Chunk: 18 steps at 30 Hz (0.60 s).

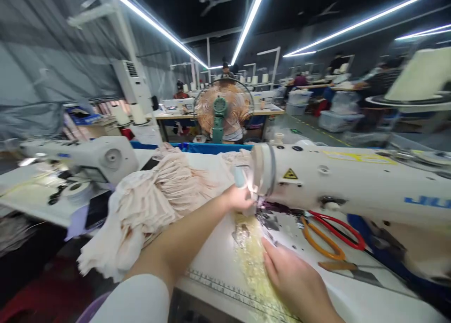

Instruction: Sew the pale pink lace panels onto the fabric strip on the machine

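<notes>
At the needle end of the machine (345,179), the left hand (237,198) sits just beside the foot (259,206), fingers curled toward the lamp glare; blur hides whether they pinch the lace (252,255) or only touch it, so I cannot tell its grip. The right hand (294,278) lies nearer the body, palm down and fingers spread flat, pressing the lace against the table (211,255) without closing on anything. The lace, a pale yellow strip, runs from under the foot back toward the table's near edge, passing beneath the right fingertips. Feeding it well seems to call for light, even pressure from the flat hand, the strip in a straight line with the foot, and the left fingers clear of the needle, which is too blurred to make out. Orange and red scissors (331,236) lie on the bed to the right, apart from both hands. A heap of cream cloth (155,205) sits to the left, touching the forearm, and could drag on the strip if it slides. Behind stand a fan (222,109) and a second machine (88,158).
</notes>
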{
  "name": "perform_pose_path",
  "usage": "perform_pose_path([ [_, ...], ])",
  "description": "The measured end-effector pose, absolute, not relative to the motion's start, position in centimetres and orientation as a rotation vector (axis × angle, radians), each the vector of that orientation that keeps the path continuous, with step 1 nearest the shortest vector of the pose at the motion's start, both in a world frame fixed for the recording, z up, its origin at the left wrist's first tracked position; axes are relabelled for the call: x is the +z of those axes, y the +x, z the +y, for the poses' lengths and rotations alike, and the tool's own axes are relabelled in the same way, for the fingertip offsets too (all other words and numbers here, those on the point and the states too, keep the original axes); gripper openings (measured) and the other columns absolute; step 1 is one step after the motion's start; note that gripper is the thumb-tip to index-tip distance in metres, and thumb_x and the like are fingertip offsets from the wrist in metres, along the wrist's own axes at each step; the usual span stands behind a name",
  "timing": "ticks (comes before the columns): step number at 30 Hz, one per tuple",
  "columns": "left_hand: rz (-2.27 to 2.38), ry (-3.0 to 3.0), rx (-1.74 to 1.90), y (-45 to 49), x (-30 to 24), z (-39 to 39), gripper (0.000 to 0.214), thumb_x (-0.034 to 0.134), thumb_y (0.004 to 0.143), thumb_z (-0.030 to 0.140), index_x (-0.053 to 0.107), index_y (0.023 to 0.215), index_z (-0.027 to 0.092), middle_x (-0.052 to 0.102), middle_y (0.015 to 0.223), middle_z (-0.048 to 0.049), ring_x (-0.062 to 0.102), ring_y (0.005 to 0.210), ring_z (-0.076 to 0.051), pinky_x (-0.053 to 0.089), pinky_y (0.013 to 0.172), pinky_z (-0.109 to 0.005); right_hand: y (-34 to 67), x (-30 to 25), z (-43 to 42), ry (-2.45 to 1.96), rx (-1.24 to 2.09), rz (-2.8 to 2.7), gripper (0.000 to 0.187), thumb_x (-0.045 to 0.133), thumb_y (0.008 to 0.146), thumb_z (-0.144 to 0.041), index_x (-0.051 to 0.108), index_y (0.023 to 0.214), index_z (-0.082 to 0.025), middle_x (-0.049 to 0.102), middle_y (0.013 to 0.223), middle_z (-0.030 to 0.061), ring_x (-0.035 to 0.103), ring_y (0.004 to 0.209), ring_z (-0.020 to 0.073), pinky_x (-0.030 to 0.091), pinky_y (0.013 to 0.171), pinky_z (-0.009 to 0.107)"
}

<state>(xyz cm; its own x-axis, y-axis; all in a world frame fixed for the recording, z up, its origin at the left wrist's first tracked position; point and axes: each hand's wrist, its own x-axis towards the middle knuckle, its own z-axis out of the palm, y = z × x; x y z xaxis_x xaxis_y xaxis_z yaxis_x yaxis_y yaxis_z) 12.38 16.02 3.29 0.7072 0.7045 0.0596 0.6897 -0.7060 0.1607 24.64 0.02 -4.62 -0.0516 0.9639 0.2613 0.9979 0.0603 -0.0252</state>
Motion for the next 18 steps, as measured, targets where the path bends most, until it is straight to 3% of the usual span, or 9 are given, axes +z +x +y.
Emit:
perform_pose_path([
  [5, 1.565, 2.767, 0.232, 3.6, 6.9, 11.6, 0.011, 0.054, 0.079, 0.019, 0.064, 0.084, 0.018, 0.064, 0.092, -0.0074, 0.057, 0.095, -0.022, 0.044, 0.088, -0.036, 25.2, -4.7, 0.6, -2.051, 0.173, -2.199, 0.046, 0.022, 0.091, -0.035, 0.052, 0.123, -0.023, 0.063, 0.076, 0.0038, 0.064, 0.073, 0.0211, 0.042, 0.057, 0.032],
  [9, 2.103, 2.479, 0.511, -7.0, 11.5, 10.2, 0.012, 0.052, 0.074, 0.008, 0.061, 0.079, 0.013, 0.061, 0.092, -0.0149, 0.054, 0.099, -0.029, 0.042, 0.084, -0.042, 24.7, -4.0, 0.3, -2.074, 0.24, -2.209, 0.049, 0.018, 0.091, -0.035, 0.053, 0.122, -0.02, 0.062, 0.078, 0.0059, 0.063, 0.075, 0.0228, 0.042, 0.06, 0.035],
  [11, 2.23, 2.287, 0.662, -11.3, 13.0, 10.2, 0.006, 0.058, 0.068, 0.008, 0.058, 0.066, 0.014, 0.061, 0.078, -0.0109, 0.056, 0.092, -0.028, 0.043, 0.078, -0.038, 24.5, -3.6, 0.2, -2.084, 0.234, -2.203, 0.049, 0.018, 0.09, -0.034, 0.054, 0.12, -0.02, 0.063, 0.08, 0.0069, 0.063, 0.077, 0.0237, 0.042, 0.061, 0.036],
  [13, 2.237, 2.12, 0.831, -13.9, 13.8, 10.1, 0.015, 0.059, 0.066, 0.01, 0.051, 0.055, 0.015, 0.055, 0.061, -0.0043, 0.057, 0.078, -0.023, 0.044, 0.069, -0.032, 24.4, -3.5, 0.2, -2.082, 0.229, -2.202, 0.049, 0.018, 0.09, -0.035, 0.054, 0.12, -0.021, 0.065, 0.084, 0.0078, 0.063, 0.079, 0.0243, 0.043, 0.062, 0.036],
  [18, 1.866, 1.882, 1.27, -12.4, 14.6, 8.5, 0.016, 0.046, 0.078, 0.023, 0.045, 0.063, 0.018, 0.041, 0.05, 0.0046, 0.048, 0.049, -0.011, 0.037, 0.046, -0.019, 24.4, -3.6, -0.3, -1.986, 0.197, -2.072, 0.049, 0.02, 0.088, -0.037, 0.055, 0.118, -0.019, 0.065, 0.092, 0.0095, 0.062, 0.081, 0.0257, 0.046, 0.062, 0.038],
])
